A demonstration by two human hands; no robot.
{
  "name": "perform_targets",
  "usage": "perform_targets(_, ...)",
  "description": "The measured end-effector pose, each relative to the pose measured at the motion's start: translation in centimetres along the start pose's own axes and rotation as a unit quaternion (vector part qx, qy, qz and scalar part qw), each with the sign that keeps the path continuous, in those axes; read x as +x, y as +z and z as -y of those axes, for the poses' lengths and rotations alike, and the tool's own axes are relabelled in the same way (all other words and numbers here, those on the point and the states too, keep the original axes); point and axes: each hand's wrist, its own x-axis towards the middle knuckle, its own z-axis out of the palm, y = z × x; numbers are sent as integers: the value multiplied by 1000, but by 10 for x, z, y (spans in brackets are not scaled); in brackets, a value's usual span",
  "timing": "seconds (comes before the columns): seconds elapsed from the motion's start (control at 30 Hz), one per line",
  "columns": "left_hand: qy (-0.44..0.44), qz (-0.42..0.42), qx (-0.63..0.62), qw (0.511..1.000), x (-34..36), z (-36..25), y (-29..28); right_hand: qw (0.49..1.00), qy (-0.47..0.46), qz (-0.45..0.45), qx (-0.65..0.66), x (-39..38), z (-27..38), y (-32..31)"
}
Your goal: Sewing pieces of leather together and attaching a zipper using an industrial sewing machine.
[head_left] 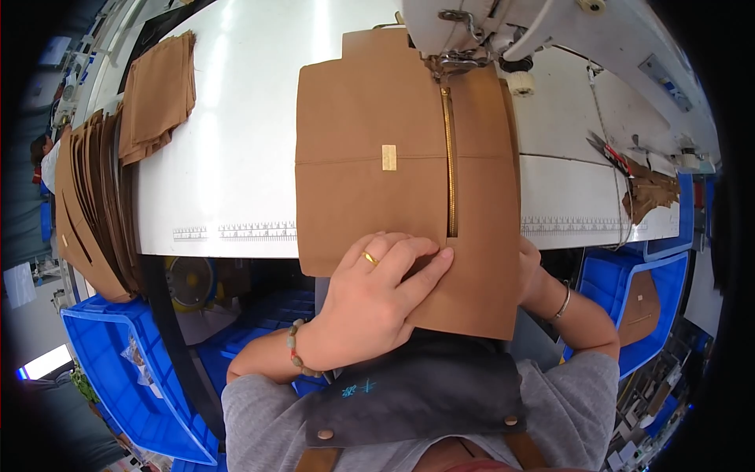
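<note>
Left hand rests on the brown panel, fingers bunched and thumb tip just beside the index tip; whether they pinch a fold or only press down, I cannot tell. Right hand sits at the panel's side edge, to the right of that grip, its fingers hidden — its hold cannot be told. The gold zipper starts just beyond the left fingertips, its long axis running away from the person toward the presser foot; the left hand is nearer to it. The panel lies under the grip and beyond it, overhanging the white table.

Counted: 1 panel facing up, 1 zipper, 1 pale tab beyond the grip, 1 sewing machine beyond and right. Well left are 1 stack of smaller pieces and 1 fanned pile of panels — too tightly packed to count; well right, 1 pair of red-handled scissors.
</note>
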Motion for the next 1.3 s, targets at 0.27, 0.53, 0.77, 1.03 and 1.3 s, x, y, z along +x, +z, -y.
perform_targets(0.27,-10,4,45,999,-2,-3,12,994,-83,-60,-33,-6,-8,9)
perform_targets(0.53,-19,10,70,997,1,-4,14,992,-86,-61,-61,-6,-7,11)
perform_targets(0.77,-25,19,64,997,2,-5,14,993,-82,-63,-57,-8,-6,11)
perform_targets(1.03,-20,76,99,992,4,-12,10,998,-58,-26,6,-14,-3,-3)
perform_targets(1.3,-6,76,116,990,1,-13,10,990,97,-52,-91,10,-4,-70)
